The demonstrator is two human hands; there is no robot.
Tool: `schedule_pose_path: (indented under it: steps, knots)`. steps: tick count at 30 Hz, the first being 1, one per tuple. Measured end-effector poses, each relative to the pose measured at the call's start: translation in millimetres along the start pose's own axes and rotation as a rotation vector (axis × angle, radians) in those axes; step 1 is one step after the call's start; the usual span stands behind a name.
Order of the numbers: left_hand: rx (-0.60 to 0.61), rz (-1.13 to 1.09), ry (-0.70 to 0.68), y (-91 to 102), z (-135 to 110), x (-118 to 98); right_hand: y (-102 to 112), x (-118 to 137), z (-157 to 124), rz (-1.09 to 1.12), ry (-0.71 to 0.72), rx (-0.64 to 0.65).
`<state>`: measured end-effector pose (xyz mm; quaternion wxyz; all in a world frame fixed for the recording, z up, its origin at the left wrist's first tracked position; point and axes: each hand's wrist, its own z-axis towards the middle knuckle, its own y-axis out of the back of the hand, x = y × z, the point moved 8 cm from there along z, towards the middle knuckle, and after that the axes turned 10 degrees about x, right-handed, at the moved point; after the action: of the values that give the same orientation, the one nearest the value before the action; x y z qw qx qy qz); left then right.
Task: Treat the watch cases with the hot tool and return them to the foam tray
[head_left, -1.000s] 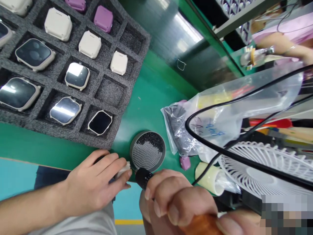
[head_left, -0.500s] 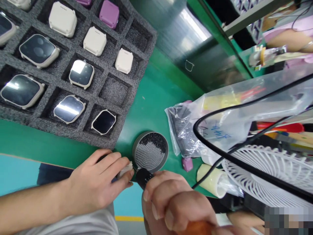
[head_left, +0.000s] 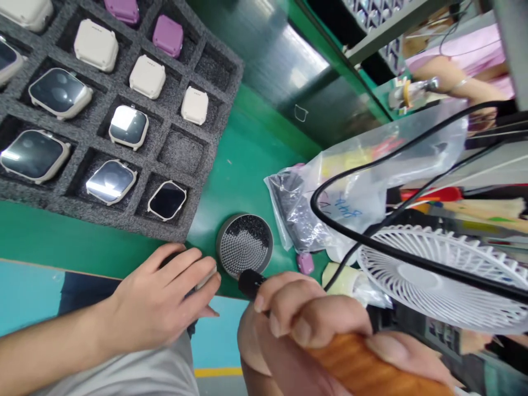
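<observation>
My left hand [head_left: 165, 297] is closed around a pale watch case [head_left: 206, 279] at the bench edge; the fingers hide most of it. My right hand [head_left: 313, 313] grips a screwdriver [head_left: 355, 363] with an orange handle and a black nose. Its tip points down into a round grey dish [head_left: 270, 250], at the near side. Inside the dish, tiny black screws [head_left: 253, 226] lie along the far side of a perforated plate. Whether the tip carries a screw is too small to tell.
A grey foam tray [head_left: 124, 215] at upper left holds several watch cases. To the right lie a plastic bag [head_left: 330, 192], a small purple case [head_left: 305, 263], a black cable [head_left: 371, 239] and a white fan [head_left: 433, 280]. Another person's arm [head_left: 437, 74] shows at upper right.
The screwdriver has moved from beside the watch case to the dish, its tip now at the perforated plate. My left fingers cover more of the case. The view has shifted slightly.
</observation>
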<state>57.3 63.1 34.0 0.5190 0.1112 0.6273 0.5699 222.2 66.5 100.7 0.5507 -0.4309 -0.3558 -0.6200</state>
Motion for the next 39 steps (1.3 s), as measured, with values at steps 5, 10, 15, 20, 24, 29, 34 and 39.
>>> schedule_pose_path:
  steps: [5,10,15,20,24,29,34,39]
  knots:
    - [0.017,0.001,-0.054,-3.2,-3,-3,6,-1,6,-0.075,-0.064,0.001]
    - [-0.039,0.025,0.024,-4.0,-1,-1,6,-8,2,-0.051,-0.063,-0.052]
    - [-0.014,-0.049,-0.049,0.4,1,-3,3,-17,-8,-0.032,0.004,-0.182]
    - [-0.104,-0.024,-0.035,6.5,0,-1,8,-5,-5,-0.05,-0.005,-0.113]
    - [-0.143,-0.003,-0.03,4.8,-1,-3,7,1,0,0.023,-0.078,0.134]
    - [-0.113,-0.014,-0.003,3.0,1,-2,-8,0,10,-0.014,-0.225,0.279]
    - [-0.105,-0.01,0.004,4.3,2,-1,-14,-8,13,-0.037,-0.394,0.466]
    - [-0.11,-0.016,0.01,3.9,2,-1,-1,-15,1,-0.047,-0.364,0.44]
